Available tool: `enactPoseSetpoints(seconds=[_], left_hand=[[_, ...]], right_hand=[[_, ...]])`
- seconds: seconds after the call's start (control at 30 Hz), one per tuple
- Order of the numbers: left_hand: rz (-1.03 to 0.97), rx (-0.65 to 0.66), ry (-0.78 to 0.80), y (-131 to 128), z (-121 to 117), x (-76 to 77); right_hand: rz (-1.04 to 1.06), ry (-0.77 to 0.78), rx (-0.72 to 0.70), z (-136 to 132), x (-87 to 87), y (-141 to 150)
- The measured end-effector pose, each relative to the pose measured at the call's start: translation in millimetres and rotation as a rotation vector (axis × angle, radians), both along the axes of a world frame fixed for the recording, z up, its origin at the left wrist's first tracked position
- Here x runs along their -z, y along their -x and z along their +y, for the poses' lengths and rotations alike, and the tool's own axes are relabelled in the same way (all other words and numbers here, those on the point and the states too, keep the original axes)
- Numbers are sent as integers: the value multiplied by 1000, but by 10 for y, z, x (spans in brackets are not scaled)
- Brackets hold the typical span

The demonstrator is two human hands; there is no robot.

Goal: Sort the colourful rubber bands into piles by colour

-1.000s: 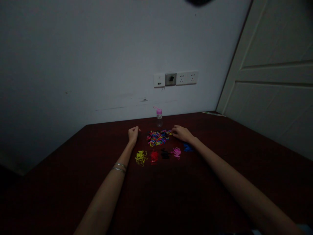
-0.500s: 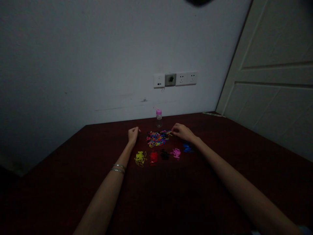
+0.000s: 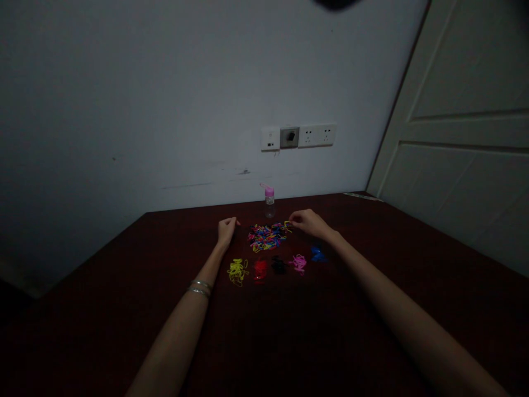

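A mixed heap of small coloured rubber bands [image 3: 266,237] lies on the dark red table. My right hand [image 3: 308,221] is at the heap's right edge, its fingertips pinched on a rubber band [image 3: 288,224] there. To the left of the heap my left hand [image 3: 227,227] rests on the table with fingers curled closed; whatever is inside them is hidden. Nearer to me is a row of sorted bands: a yellow pile [image 3: 237,269], a red pile [image 3: 260,269], a black pile [image 3: 279,265], a pink pile [image 3: 298,263] and a blue pile [image 3: 318,254] beside my right wrist.
Behind the heap stands a clear bottle [image 3: 270,208] with a pink cap and loop, close to the wall [image 3: 198,110]. Sockets and a switch panel [image 3: 298,137] are on the wall above it. A pale panelled door [image 3: 463,138] rises on the right. The light is dim.
The view has shifted slightly, so everything sits a little lower. Both hands keep nearly the same places beside the heap, and the piles look the same.
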State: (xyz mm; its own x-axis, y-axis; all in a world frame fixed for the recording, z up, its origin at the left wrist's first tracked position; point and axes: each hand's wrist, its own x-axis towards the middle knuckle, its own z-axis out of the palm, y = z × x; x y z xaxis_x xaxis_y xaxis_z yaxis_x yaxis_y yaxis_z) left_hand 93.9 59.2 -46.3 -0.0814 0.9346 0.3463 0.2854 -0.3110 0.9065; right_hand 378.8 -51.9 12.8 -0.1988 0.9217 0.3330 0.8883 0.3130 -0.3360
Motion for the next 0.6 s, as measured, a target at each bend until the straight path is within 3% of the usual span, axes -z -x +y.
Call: enactPoseSetpoints(seconds=[0.33, 0.6], left_hand=[[39, -8, 18, -15, -66, -69], [75, 58, -51, -62, -101, -97]], right_hand=[[-43, 52, -26, 8, -36, 22], [411, 51, -149, 53, -77, 59]])
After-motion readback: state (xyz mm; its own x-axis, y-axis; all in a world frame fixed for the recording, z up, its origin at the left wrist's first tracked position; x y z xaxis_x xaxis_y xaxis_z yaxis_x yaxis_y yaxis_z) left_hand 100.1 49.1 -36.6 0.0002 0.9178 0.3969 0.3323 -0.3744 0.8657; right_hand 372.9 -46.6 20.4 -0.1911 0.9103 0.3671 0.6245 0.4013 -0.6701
